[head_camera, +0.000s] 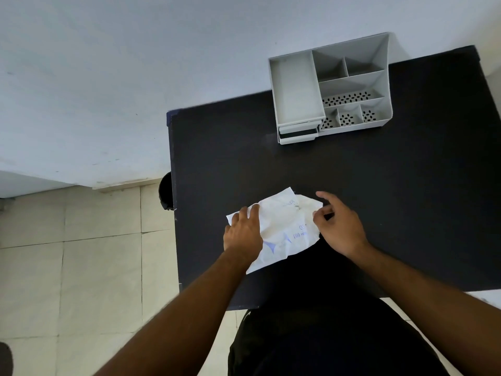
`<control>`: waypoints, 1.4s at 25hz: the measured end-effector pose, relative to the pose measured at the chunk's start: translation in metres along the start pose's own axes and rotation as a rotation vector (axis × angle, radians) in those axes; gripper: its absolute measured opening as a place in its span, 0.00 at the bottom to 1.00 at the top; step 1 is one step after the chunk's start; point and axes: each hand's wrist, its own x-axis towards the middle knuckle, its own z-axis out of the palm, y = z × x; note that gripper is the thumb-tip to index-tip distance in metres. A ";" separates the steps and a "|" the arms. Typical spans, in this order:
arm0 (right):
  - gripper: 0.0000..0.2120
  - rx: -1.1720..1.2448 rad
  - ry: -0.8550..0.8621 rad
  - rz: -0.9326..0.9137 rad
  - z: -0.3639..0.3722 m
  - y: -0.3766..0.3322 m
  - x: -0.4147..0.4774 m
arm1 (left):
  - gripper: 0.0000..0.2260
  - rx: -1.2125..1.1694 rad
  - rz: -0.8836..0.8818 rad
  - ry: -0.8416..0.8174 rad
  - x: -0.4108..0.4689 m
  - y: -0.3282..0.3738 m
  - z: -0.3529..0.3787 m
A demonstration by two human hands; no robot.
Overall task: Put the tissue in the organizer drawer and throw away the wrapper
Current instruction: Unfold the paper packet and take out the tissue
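Note:
A white tissue pack (284, 229) with blue print lies flat on the black table (379, 199), near its front edge. My left hand (244, 232) lies on the pack's left side, fingers pressing down. My right hand (339, 226) pinches the pack's right edge between thumb and fingers. A grey organizer (329, 88) stands at the table's far edge, with open top compartments. Its small drawer (298, 134) at the front left sticks out slightly. Whether tissue has left the wrapper, I cannot tell.
A round black object (166, 191), perhaps a bin, shows beside the table's left edge on the tiled floor (81, 267). A white wall (135, 77) lies behind the table. My dark-clothed body is against the front edge.

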 end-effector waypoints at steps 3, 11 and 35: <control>0.23 -0.102 0.009 0.037 -0.003 0.006 0.013 | 0.37 -0.048 0.008 0.004 0.000 0.007 -0.004; 0.12 0.349 -0.243 0.335 -0.003 -0.007 0.041 | 0.54 -0.013 0.162 -0.138 0.003 0.030 0.013; 0.24 0.466 -0.422 0.328 -0.013 0.030 0.032 | 0.60 0.260 0.139 -0.116 0.010 0.001 0.020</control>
